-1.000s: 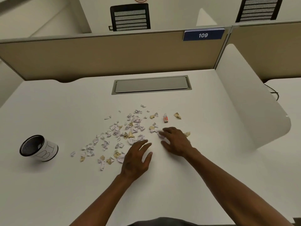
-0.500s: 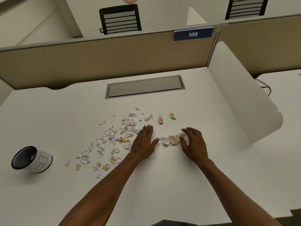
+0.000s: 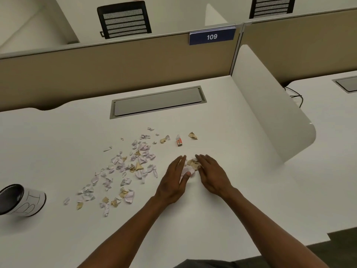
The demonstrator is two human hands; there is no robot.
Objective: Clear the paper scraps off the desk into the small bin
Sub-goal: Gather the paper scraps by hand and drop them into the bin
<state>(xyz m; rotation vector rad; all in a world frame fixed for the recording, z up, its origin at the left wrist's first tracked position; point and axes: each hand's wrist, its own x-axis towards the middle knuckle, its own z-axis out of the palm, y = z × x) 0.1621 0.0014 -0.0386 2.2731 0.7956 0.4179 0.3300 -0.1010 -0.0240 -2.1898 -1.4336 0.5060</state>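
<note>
Both hands lie flat-fingered on the white surface (image 3: 212, 219), the left hand (image 3: 173, 180) and right hand (image 3: 213, 176) pressing a small heap of crumpled scraps (image 3: 191, 165) between them. White and tan paper scraps (image 3: 123, 169) scatter left of the heap, toward the small bin (image 3: 21, 201) tipped on its side.

A: What sort of place?
B: Open-plan office. White desk (image 3: 58, 144) w/ tan partition (image 3: 116, 74), blue tag "109" (image 3: 212, 36), flush cable hatch (image 3: 158, 102).
A: Anything else?
B: Mesh-back chair (image 3: 124, 19) beyond, white side divider (image 3: 270, 105).
</note>
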